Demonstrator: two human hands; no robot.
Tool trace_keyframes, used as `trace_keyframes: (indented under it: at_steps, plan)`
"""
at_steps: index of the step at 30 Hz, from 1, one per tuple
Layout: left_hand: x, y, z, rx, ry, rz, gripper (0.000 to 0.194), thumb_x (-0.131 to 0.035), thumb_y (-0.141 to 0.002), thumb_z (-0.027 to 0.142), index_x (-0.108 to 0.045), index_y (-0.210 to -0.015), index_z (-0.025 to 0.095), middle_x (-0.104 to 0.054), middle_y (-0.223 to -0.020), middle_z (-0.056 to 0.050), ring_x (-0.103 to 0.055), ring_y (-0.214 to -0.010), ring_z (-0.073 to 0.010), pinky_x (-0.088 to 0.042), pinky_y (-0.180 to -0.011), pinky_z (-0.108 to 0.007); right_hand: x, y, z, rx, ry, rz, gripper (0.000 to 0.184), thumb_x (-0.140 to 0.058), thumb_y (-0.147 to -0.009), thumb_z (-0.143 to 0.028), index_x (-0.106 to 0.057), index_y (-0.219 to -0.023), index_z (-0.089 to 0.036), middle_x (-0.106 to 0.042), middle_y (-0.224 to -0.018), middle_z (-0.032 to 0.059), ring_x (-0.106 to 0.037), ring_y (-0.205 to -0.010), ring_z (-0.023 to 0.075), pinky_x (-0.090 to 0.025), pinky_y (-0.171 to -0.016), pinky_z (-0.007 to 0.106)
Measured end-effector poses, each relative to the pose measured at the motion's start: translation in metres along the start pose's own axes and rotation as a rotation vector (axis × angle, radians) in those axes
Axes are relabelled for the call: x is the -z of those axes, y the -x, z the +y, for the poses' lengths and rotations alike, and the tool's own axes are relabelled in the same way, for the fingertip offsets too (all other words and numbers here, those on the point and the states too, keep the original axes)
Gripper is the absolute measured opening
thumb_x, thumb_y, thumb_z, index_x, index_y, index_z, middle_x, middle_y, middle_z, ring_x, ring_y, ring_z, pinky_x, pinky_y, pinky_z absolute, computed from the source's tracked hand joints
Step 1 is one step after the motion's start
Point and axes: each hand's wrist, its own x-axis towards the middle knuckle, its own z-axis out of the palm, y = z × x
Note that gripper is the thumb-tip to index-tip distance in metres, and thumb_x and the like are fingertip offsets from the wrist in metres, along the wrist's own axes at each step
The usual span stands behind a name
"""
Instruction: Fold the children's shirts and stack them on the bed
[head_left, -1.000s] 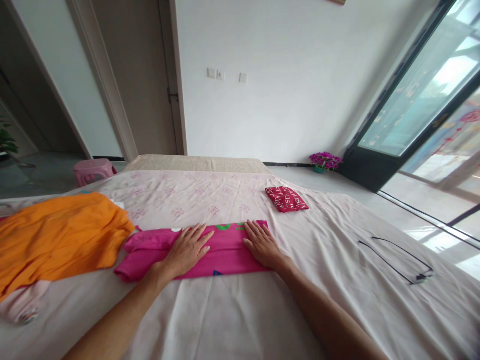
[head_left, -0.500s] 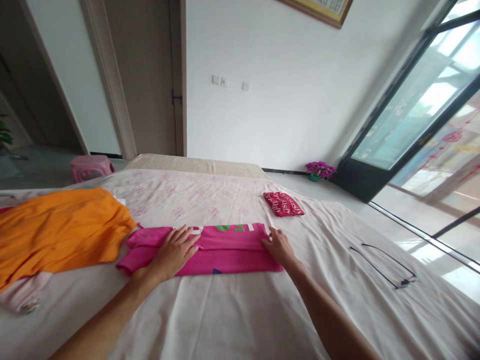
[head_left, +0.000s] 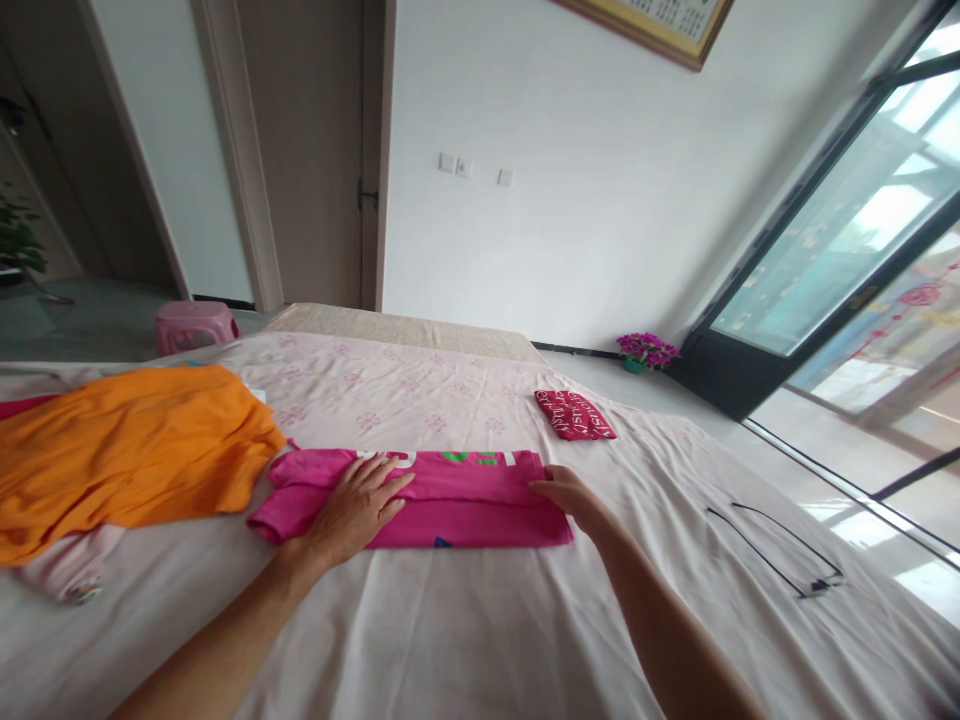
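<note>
A bright pink shirt (head_left: pixel 465 515) with white and green lettering lies folded into a long strip on the bed. My left hand (head_left: pixel 364 505) rests flat on its left part, fingers stretched out and slightly apart. At the right end, my right hand (head_left: pixel 574 493) has its thumb and fingers closed around the shirt's edge; the fingertips are partly hidden. An orange garment (head_left: pixel 142 440) lies heaped to the left of the shirt, with a pale pink piece of cloth (head_left: pixel 71 575) poking out below it. Beyond the shirt's right end is a small folded red cloth with white writing (head_left: pixel 574 415).
A pale, wrinkled sheet (head_left: pixel 450 640) covers the bed. Eyeglasses (head_left: pixel 817 582) lie on it at the right. Past the bed stand a pink plastic stool (head_left: pixel 196 325) and a pot of purple flowers (head_left: pixel 646 350). A glass door (head_left: pixel 810 220) is at the right.
My right hand's fingers have drawn together at the shirt's right edge. My left hand stays flat on the shirt. The whole view has shifted slightly.
</note>
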Motion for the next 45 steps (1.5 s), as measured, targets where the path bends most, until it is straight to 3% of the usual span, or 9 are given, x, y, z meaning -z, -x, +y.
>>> trace_keyframes:
  at_steps: [7,13,17,20,23,28,34,40,45]
  plan:
    - [0.013,-0.009,0.014,0.194,0.459,0.149,0.036,-0.044,-0.097,0.041,-0.070,-0.116,0.025,-0.068,-0.127,-0.006,-0.057,-0.125,-0.0221,-0.038,-0.115,-0.045,-0.031,-0.001,-0.064,0.008,-0.506,-0.122,0.030,-0.073,-0.067,-0.037,-0.062,-0.086,-0.017,-0.070,-0.076,0.0032,-0.065,-0.065,0.0170,-0.051,-0.061,0.028]
    - [0.021,-0.015,0.028,0.645,1.274,0.111,0.065,-0.044,-0.091,0.062,-0.056,-0.134,0.015,-0.064,-0.131,-0.016,-0.067,-0.111,-0.0271,-0.057,-0.092,-0.042,-0.101,-0.017,-0.118,0.087,-0.581,-0.190,0.029,-0.076,-0.065,-0.031,-0.055,-0.081,-0.019,-0.056,-0.060,-0.0059,-0.050,-0.049,0.0084,-0.038,-0.045,0.020]
    - [0.023,-0.016,0.021,0.832,1.415,0.037,0.072,-0.037,-0.091,0.067,-0.049,-0.141,0.017,-0.064,-0.130,-0.018,-0.070,-0.106,-0.0245,-0.058,-0.088,-0.040,-0.145,-0.020,-0.129,0.009,-0.549,-0.284,0.034,-0.074,-0.071,-0.037,-0.059,-0.097,-0.020,-0.059,-0.067,-0.0031,-0.057,-0.051,0.0130,-0.045,-0.045,0.025]
    - [0.020,-0.017,0.014,0.852,1.293,-0.035,0.069,-0.046,-0.087,0.068,-0.053,-0.137,0.020,-0.069,-0.123,-0.015,-0.071,-0.102,-0.0252,-0.059,-0.082,-0.038,-0.155,-0.022,-0.120,-0.030,-0.591,-0.324,0.031,-0.070,-0.075,-0.038,-0.061,-0.099,-0.020,-0.062,-0.075,0.0001,-0.062,-0.056,0.0149,-0.053,-0.051,0.030]
    - [0.011,-0.019,0.011,0.760,1.119,0.026,0.072,-0.065,-0.078,0.056,-0.052,-0.136,0.015,-0.074,-0.107,-0.013,-0.070,-0.101,-0.0273,-0.056,-0.084,-0.039,-0.150,-0.026,-0.101,0.024,-0.606,-0.138,0.030,-0.066,-0.077,-0.032,-0.061,-0.104,-0.020,-0.064,-0.081,0.0004,-0.063,-0.063,0.0135,-0.056,-0.061,0.030]
    - [0.002,-0.020,0.017,0.605,0.812,0.165,0.057,-0.056,-0.078,0.026,-0.051,-0.134,0.013,-0.073,-0.101,-0.010,-0.070,-0.095,-0.0231,-0.054,-0.086,-0.038,-0.134,-0.019,-0.075,0.367,-0.183,0.113,0.030,-0.051,-0.088,-0.027,-0.064,-0.115,-0.022,-0.069,-0.108,0.0062,-0.064,-0.102,0.0206,-0.051,-0.092,0.037]
    - [0.022,-0.009,0.026,0.457,0.237,0.122,0.054,-0.048,-0.077,0.010,-0.057,-0.128,0.020,-0.070,-0.115,-0.009,-0.066,-0.109,-0.0246,-0.052,-0.094,-0.040,-0.138,0.004,-0.061,0.668,0.495,-0.013,0.053,-0.048,-0.097,-0.037,-0.043,-0.148,-0.023,-0.039,-0.155,0.0082,-0.027,-0.146,0.0279,-0.019,-0.121,0.048]
    - [0.021,-0.013,0.049,0.164,-0.116,0.225,0.043,-0.041,-0.092,0.015,-0.059,-0.131,0.019,-0.062,-0.134,-0.010,-0.054,-0.127,-0.0249,-0.043,-0.109,-0.043,-0.144,0.002,-0.052,0.679,0.647,-0.006,0.054,-0.043,-0.100,-0.044,-0.039,-0.151,-0.025,-0.034,-0.158,0.0060,-0.022,-0.149,0.0248,-0.018,-0.121,0.046]
    - [-0.003,-0.005,0.046,0.207,-0.282,0.083,0.048,-0.049,-0.092,0.029,-0.055,-0.137,0.013,-0.054,-0.144,-0.017,-0.046,-0.136,-0.0333,-0.038,-0.111,-0.054,-0.144,-0.001,-0.048,0.652,0.641,0.037,0.053,-0.042,-0.101,-0.040,-0.039,-0.151,-0.023,-0.036,-0.157,0.0055,-0.025,-0.148,0.0236,-0.019,-0.121,0.046]
